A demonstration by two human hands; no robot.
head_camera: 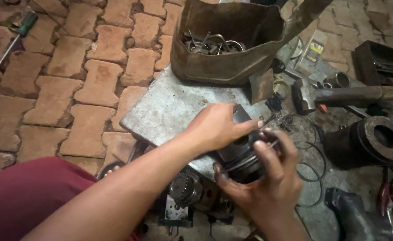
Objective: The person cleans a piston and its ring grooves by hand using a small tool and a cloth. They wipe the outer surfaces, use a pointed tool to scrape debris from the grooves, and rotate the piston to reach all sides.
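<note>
In the head view, the person is working over a grey metal surface (169,107) that is lying on a brick floor (71,80). Both hands are closing around a dark cylindrical piston (243,151), which is standing between them near the front edge of the surface. The left hand (214,127) is resting on top of the piston, with its fingers curled down over the upper part. The right hand (268,183) is holding from below and from the side, and its fingers are pinching a thin metal ring (250,161) that is running around the piston body. So both grips are closed, the left on the piston and the right on the ring.

The step in hand appears to be the seating of the ring on the piston. The next move probably needs careful, even spreading, because such a thin ring may bend or snap.

Behind the hands, a worn bag (223,44) holding metal parts is standing. On the right, a hammer (339,96) is lying beside a heavy round part (375,140). More thin rings (312,165) are lying just beside the right hand.
</note>
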